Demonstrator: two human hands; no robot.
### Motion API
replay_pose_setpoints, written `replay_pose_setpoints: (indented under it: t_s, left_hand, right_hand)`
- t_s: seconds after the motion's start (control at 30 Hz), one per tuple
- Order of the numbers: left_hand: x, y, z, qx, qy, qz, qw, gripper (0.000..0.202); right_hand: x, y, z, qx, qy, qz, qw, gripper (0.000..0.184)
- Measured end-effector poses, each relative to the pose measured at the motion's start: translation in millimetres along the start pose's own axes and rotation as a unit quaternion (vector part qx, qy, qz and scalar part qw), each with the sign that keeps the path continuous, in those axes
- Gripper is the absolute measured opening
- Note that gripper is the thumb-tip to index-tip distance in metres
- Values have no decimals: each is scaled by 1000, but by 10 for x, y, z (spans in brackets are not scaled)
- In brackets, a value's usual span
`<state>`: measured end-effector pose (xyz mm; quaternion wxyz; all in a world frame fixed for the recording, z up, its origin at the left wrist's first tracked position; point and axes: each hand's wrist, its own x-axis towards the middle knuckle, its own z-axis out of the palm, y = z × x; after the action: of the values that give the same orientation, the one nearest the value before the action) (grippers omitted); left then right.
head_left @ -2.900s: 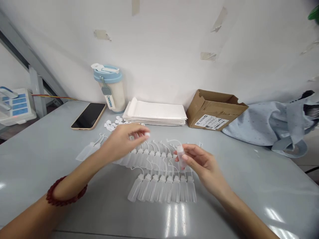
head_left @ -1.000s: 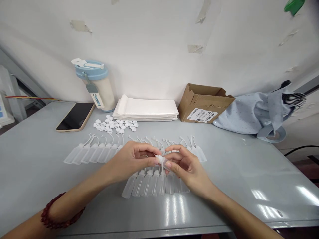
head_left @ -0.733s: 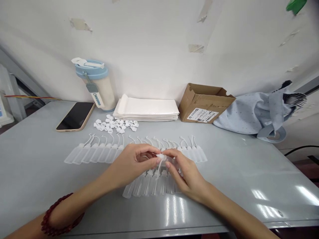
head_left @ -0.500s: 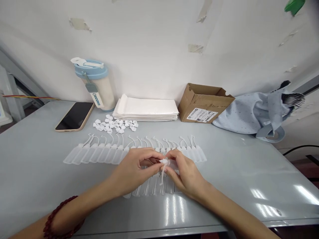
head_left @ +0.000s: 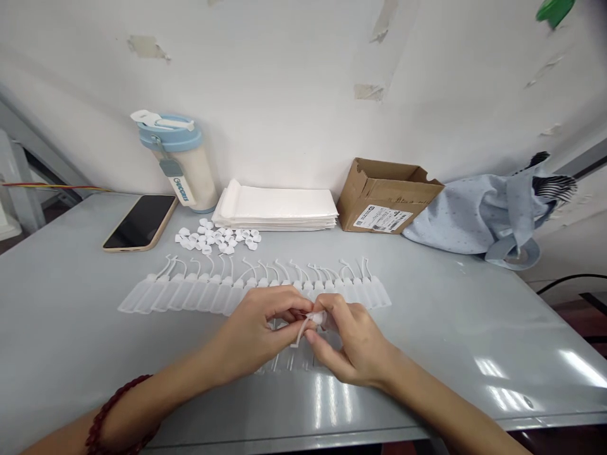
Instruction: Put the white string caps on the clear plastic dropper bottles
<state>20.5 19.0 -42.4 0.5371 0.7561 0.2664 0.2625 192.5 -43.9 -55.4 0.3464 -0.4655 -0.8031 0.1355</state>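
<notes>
My left hand [head_left: 258,325] and my right hand [head_left: 355,338] meet at the middle of the table, fingers closed around one small translucent plastic bottle [head_left: 318,318]. It has a white top, and a thin bent tube [head_left: 301,332] hangs from it past my left fingertips. Much of its body is hidden by my right fingers. Behind my hands runs a row of similar flat bottles [head_left: 190,292] with thin curved tubes pointing away from me. Below my hands lie several clear, narrow pieces [head_left: 284,361], partly covered. Small white caps [head_left: 218,237] are heaped beyond the row.
Along the wall stand a blue-lidded tumbler [head_left: 177,161], a stack of white envelopes [head_left: 284,205], a cardboard box [head_left: 389,196] and a light blue cloth bag [head_left: 465,208]. A phone [head_left: 141,221] lies at the left on the grey table [head_left: 450,335].
My hands have come slightly nearer to me with the bottle. Its bent tube has swung leftward, and its white top is turned differently between my fingers.
</notes>
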Motion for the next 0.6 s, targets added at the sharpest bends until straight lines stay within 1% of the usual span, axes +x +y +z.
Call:
replay_pose_setpoints:
  t_s: [0.07, 0.17, 0.23, 0.3, 0.37, 0.4, 0.5, 0.53, 0.6]
  left_hand:
    - [-7, 2, 7, 2, -9, 2, 1000, 14]
    - [-19, 19, 23, 1, -28, -5, 1000, 13]
    - [-24, 31, 32, -2, -35, -11, 999, 11]
    - [-25, 32, 36, 1, -35, -12, 999, 9]
    - [-24, 19, 36, 17, -31, 5, 999, 10]
    - [-24, 7, 34, 30, -28, 25, 999, 11]
    - [-20, -32, 30, 66, -19, 89, 994, 15]
    - [-19, -41, 30, 72, -16, 98, 992, 16]
    - [-16, -43, 39, 58, -20, 80, 995, 16]
  right_hand:
    - [-11, -15, 27, 2, 6, 2, 1000, 15]
    - [-31, -22, 65, 22, 21, 37, 999, 6]
    - [-40, -22, 71, 54, 28, 85, 995, 8]
    - [-41, -26, 59, 106, 25, 152, 982, 9]
    - [-32, -34, 38, 155, 19, 213, 964, 14]
    - [-25, -38, 27, 173, 17, 232, 957, 17]
    - [2, -39, 8, 192, 15, 253, 948, 20]
    - [10, -37, 8, 191, 15, 253, 948, 19]
    - [23, -31, 12, 181, 17, 242, 953, 16]
